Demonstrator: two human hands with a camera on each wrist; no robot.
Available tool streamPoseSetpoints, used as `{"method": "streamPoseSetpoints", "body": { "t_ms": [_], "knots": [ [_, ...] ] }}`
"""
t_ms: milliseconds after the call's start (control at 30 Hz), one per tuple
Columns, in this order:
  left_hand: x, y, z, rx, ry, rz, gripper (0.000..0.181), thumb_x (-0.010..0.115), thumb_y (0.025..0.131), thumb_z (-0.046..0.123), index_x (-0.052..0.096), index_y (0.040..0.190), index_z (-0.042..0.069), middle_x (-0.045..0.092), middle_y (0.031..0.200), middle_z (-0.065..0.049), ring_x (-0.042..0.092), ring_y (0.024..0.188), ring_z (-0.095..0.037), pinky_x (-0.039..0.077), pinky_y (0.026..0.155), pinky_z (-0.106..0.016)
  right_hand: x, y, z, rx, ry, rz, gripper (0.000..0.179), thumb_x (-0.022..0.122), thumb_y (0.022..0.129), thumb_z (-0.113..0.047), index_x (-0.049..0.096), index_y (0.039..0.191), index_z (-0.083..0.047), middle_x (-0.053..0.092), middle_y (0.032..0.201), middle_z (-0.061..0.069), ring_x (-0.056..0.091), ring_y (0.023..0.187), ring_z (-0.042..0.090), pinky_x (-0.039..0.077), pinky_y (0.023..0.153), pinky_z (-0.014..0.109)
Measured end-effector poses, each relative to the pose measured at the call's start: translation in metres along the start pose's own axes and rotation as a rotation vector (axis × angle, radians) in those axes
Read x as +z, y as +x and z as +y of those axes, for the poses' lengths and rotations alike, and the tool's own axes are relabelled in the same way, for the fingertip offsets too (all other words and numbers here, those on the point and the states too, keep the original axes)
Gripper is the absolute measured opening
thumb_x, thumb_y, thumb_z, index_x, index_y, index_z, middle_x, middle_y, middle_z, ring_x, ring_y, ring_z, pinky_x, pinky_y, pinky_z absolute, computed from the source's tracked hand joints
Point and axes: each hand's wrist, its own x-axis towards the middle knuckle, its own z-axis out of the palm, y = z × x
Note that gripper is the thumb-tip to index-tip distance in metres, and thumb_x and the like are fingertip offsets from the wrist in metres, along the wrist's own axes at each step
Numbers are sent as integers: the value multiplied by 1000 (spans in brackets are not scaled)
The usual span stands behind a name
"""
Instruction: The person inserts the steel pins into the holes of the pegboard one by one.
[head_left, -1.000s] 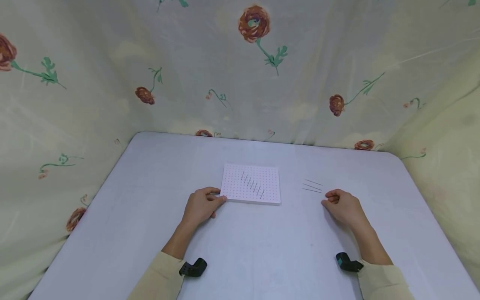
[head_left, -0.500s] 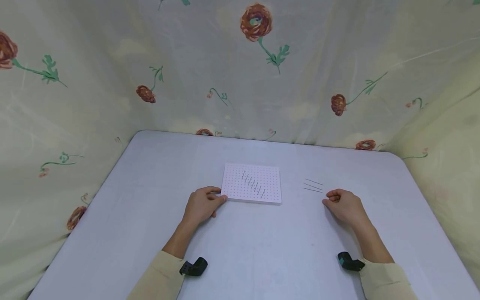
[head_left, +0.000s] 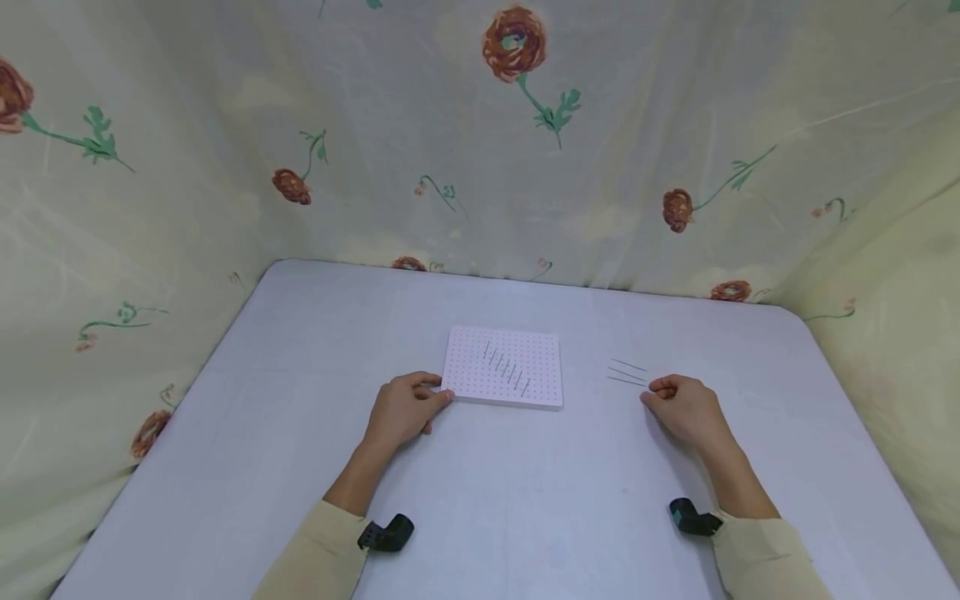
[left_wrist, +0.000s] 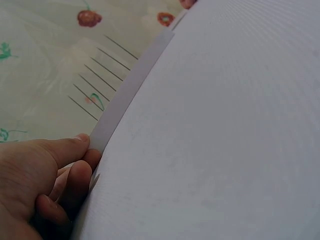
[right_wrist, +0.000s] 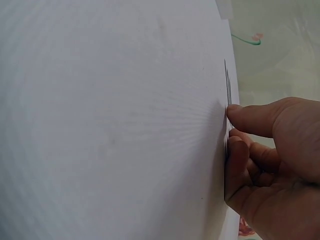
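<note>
My left hand (head_left: pixel 401 410) grips the near left corner of a white pegboard (head_left: pixel 459 375) dotted with small holes, thumb at its front edge and fingers along the side. Several thin dark rods (left_wrist: pixel 82 108) stand upright in a slanting row across the board, as the left wrist view shows. Three similar thin rods (head_left: pixel 627 374) lie side by side on the table, right of the board. At their near right end is my right hand (head_left: pixel 686 408), thumb and forefinger bent and slightly apart, fingertips close to the tabletop. In the right wrist view the thumb partly hides the lying rods (right_wrist: pixel 228 82).
A white-covered table (head_left: pixel 510 483) spreads under everything. Flowered curtains (head_left: pixel 450 125) hang behind and at both sides of it. Each wrist wears a black camera, one on the left (head_left: pixel 386 533) and one on the right (head_left: pixel 693 518).
My right hand has shifted slightly left and up, its fingertips now nearer the ends of the lying rods. The left hand and the pegboard stay as they were.
</note>
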Motion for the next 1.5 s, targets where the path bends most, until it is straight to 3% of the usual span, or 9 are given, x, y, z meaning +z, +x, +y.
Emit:
{"method": "streamPoseSetpoints", "body": {
  "t_ms": [667,1133,1500],
  "knots": [
    [-2,0,1,7,0,5,43,76,92,32,69,126,7,77,80,-2,58,42,-13,39,51,-26,4,7,-5,-8,-5,22,30,65,98,-24,67,113,2,67,99,17,61,92,29,46,81,43],
    [-1,-1,0,-1,-2,2,43,76,92,32,69,126,8,77,79,-2,57,42,-13,40,51,-26,6,10,-7,-17,-12,9,27,64,99,-23,68,111,1,67,96,14,60,88,27,44,75,36],
    [0,-1,1,-3,1,-2,43,76,92,32,69,126,8,77,80,-1,57,42,-13,39,52,-26,0,12,-10,-79,-86,-55,25,61,100,-21,70,108,1,68,93,13,59,86,27,45,75,37]
  ]
}}
